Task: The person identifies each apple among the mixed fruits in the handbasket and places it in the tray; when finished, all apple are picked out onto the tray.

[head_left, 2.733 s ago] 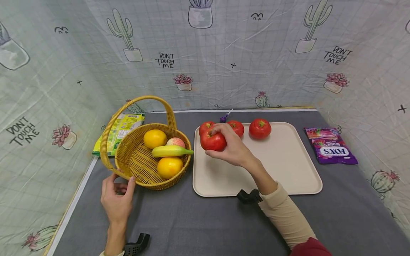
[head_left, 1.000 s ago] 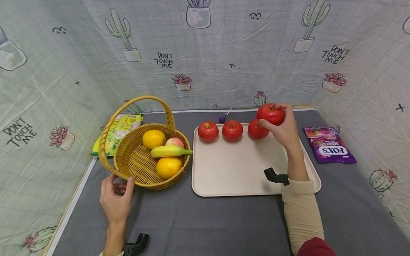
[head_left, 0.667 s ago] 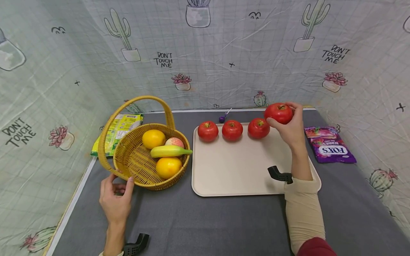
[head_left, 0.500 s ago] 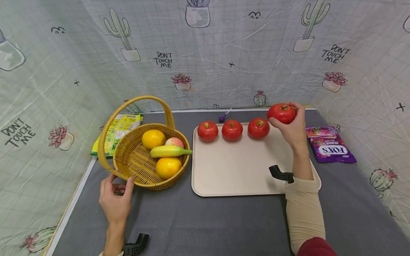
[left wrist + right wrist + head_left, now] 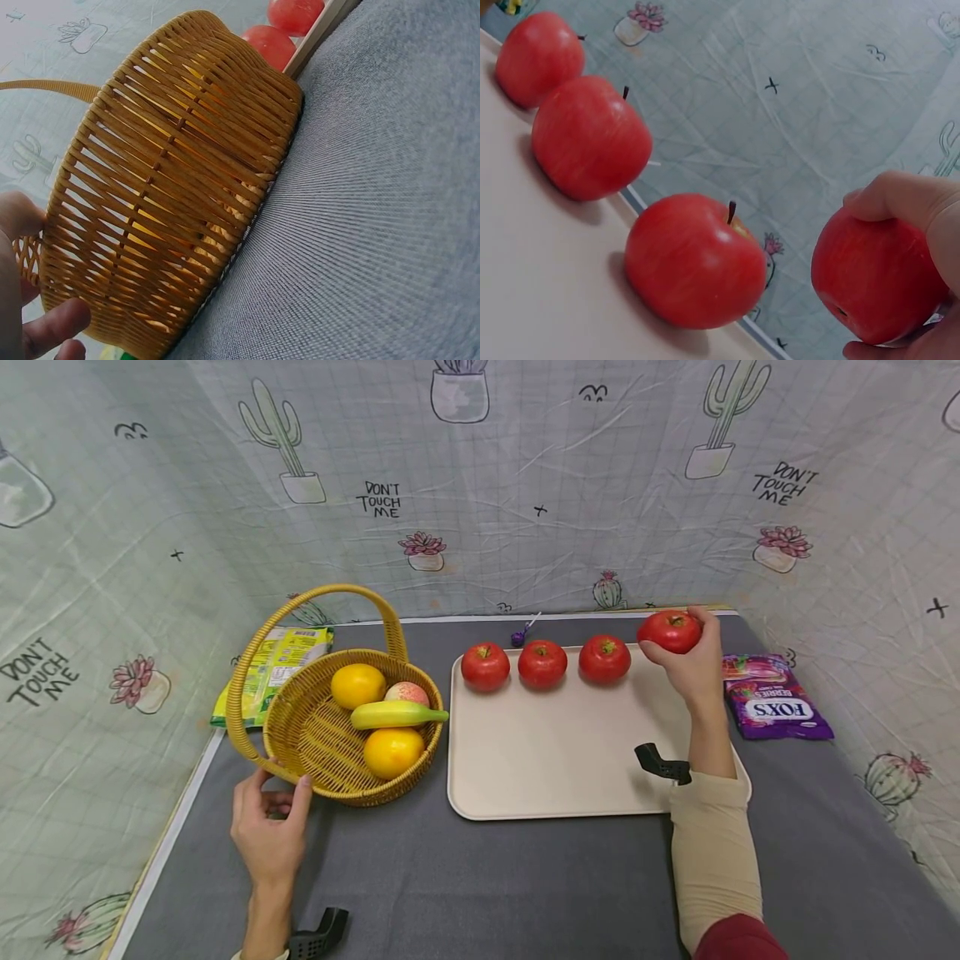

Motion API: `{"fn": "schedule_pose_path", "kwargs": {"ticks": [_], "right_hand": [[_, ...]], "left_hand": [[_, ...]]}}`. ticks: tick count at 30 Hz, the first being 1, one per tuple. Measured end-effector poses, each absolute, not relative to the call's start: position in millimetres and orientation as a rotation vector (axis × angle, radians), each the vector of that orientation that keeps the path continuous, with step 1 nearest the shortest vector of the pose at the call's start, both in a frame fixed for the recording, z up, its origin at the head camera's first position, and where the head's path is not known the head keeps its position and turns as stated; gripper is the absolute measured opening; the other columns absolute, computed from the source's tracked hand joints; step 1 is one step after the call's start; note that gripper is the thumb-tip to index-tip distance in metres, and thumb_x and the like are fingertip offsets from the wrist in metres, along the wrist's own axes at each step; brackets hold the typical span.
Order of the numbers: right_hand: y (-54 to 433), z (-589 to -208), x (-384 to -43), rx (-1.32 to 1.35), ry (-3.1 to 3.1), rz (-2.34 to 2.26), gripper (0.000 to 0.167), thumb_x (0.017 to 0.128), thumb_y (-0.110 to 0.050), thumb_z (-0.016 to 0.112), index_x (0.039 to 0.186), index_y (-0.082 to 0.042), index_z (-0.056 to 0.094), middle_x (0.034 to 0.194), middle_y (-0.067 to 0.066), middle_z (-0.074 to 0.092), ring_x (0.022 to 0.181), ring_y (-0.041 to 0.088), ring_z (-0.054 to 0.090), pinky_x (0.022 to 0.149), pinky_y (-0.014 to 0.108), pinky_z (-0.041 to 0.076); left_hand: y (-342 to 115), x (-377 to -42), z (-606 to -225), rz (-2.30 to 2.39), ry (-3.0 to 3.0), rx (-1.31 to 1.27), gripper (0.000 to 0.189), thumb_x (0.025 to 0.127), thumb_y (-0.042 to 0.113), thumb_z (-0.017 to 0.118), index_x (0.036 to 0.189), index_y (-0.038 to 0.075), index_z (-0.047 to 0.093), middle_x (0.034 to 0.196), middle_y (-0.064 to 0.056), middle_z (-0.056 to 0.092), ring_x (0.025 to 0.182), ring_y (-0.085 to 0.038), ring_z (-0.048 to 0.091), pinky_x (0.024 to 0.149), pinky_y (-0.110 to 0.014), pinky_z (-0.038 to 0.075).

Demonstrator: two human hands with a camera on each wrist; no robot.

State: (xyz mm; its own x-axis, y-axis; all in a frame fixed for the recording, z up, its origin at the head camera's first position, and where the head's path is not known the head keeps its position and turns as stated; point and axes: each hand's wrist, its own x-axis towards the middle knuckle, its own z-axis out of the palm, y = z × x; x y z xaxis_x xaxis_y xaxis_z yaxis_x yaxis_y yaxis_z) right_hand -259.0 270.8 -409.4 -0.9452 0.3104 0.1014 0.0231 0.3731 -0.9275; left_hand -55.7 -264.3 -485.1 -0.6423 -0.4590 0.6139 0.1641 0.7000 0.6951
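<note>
My right hand (image 5: 699,668) grips a red apple (image 5: 670,632) above the back right corner of the beige tray (image 5: 555,756). In the right wrist view the thumb and fingers wrap this apple (image 5: 877,274). Three more apples stand in a row along the tray's back edge: a left one (image 5: 485,667), a middle one (image 5: 542,664) and a right one (image 5: 604,659). My left hand (image 5: 268,831) pinches the near left rim of the yellow wicker basket (image 5: 318,756), by the handle's foot. Inside lie two orange fruits (image 5: 358,686), a peach (image 5: 407,694) and a banana (image 5: 397,715).
A purple Fox's candy bag (image 5: 776,697) lies right of the tray. A yellow-green packet (image 5: 288,652) is partly hidden behind the basket. Behind the tray lies a purple lollipop (image 5: 519,637). Printed cloth walls (image 5: 480,485) rise at the back and sides.
My right hand carried its apple from the tray's left side to the back right corner, and recently slightly lower and further right. The left hand keeps its hold on the basket.
</note>
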Motion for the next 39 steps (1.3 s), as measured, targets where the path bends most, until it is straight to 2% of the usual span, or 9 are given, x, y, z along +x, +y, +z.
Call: {"fn": "schedule_pose_path", "kwargs": {"ticks": [2,4,8,10,15,21,27,34,39], "right_hand": [[272,-413,-260,-0.315,-2.378,1.588,0.092,0.085,-0.029,0.078,0.157,-0.020,0.022,0.161,0.006,0.031,0.147,0.027,0.033,0.116,0.050,0.039],[274,-416,-261,-0.333,-2.382,1.582,0.092,0.085,-0.029,0.078,0.157,-0.019,0.022,0.161,0.007,0.031,0.147,0.027,0.033,0.116,0.050,0.038],[277,-422,-263,-0.376,-2.381,1.592,0.092,0.085,-0.028,0.078,0.157,-0.019,0.021,0.162,0.008,0.030,0.148,0.028,0.032,0.117,0.050,0.037],[279,-425,-263,-0.403,-2.384,1.589,0.093,0.085,-0.028,0.078,0.157,-0.019,0.021,0.162,0.009,0.030,0.148,0.028,0.032,0.117,0.050,0.037],[283,-433,-265,-0.458,-2.408,1.549,0.092,0.084,-0.029,0.079,0.156,-0.016,0.023,0.161,0.012,0.032,0.147,0.032,0.033,0.119,0.052,0.033],[284,-441,-268,-0.497,-2.426,1.507,0.091,0.083,-0.031,0.079,0.154,-0.014,0.025,0.159,0.014,0.034,0.146,0.034,0.035,0.119,0.053,0.033],[285,-449,-271,-0.495,-2.453,1.484,0.091,0.084,-0.029,0.078,0.155,-0.014,0.023,0.159,0.015,0.034,0.147,0.035,0.035,0.119,0.053,0.033],[285,-454,-273,-0.494,-2.469,1.520,0.093,0.083,-0.024,0.079,0.155,-0.015,0.021,0.160,0.017,0.032,0.146,0.037,0.035,0.119,0.053,0.033],[285,-457,-274,-0.509,-2.476,1.533,0.094,0.084,-0.024,0.079,0.156,-0.015,0.020,0.160,0.017,0.032,0.146,0.037,0.034,0.119,0.054,0.033]], "left_hand": [[-264,-56,-484,-0.950,-2.077,0.230,0.050,0.084,0.011,0.077,0.130,-0.002,0.062,0.107,-0.016,0.061,0.069,0.012,0.050,0.065,-0.004,0.043],[-265,-55,-484,-0.953,-2.086,0.238,0.050,0.085,0.012,0.077,0.131,-0.002,0.062,0.106,0.000,0.061,0.069,0.012,0.050,0.065,-0.004,0.043],[-264,-55,-483,-0.960,-2.088,0.245,0.050,0.084,0.012,0.077,0.131,-0.001,0.062,0.110,0.027,0.049,0.069,0.013,0.050,0.065,-0.005,0.043],[-264,-56,-483,-0.957,-2.088,0.248,0.050,0.084,0.012,0.077,0.131,-0.002,0.062,0.110,0.025,0.049,0.069,0.013,0.050,0.065,-0.005,0.043],[-264,-56,-483,-0.948,-2.101,0.260,0.051,0.085,0.013,0.076,0.131,-0.002,0.061,0.108,0.005,0.057,0.069,0.012,0.050,0.065,-0.004,0.043],[-265,-56,-484,-0.953,-2.103,0.260,0.051,0.085,0.013,0.076,0.131,-0.002,0.061,0.108,0.017,0.053,0.069,0.013,0.050,0.065,-0.004,0.043],[-264,-56,-486,-0.949,-2.078,0.231,0.050,0.084,0.010,0.076,0.131,-0.002,0.062,0.107,-0.019,0.060,0.069,0.014,0.050,0.065,-0.004,0.042],[-265,-57,-489,-0.965,-2.038,0.220,0.049,0.083,0.007,0.077,0.130,0.000,0.064,0.107,0.018,0.054,0.068,0.013,0.051,0.064,-0.003,0.043],[-265,-57,-488,-0.972,-2.049,0.224,0.049,0.083,0.007,0.076,0.130,0.000,0.063,0.106,0.006,0.059,0.068,0.012,0.051,0.064,-0.004,0.043]]}}
